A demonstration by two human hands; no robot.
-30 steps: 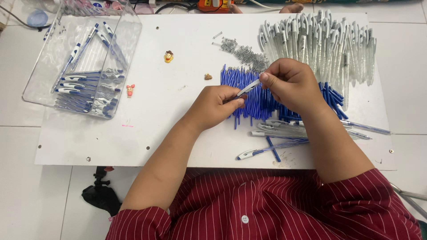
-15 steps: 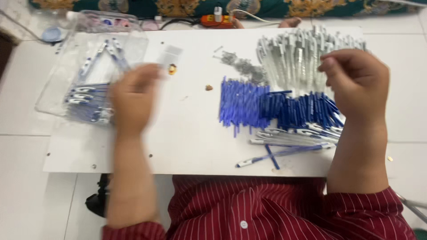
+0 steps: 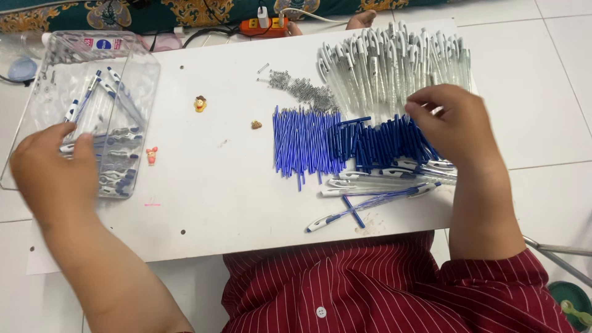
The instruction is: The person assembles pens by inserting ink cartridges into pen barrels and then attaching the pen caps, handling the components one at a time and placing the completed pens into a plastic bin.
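White board: a flat white table (image 3: 203,185) is carrying everything in front of you.
Left hand (image 3: 52,169): you are resting it, fingers curled, over the clear plastic tray (image 3: 139,74) of finished blue-and-white pens (image 3: 114,176); whether it is pinching one, you cannot tell.
Right hand (image 3: 456,123): you are pinching at the pile of translucent white pen barrels (image 3: 382,61), just above the dark blue grip sleeves (image 3: 382,145).
Thin blue refills (image 3: 305,142): lying beside the small metal springs (image 3: 302,89).
Risk: your right wrist could be sweeping loose pens (image 3: 370,200) off the near edge.
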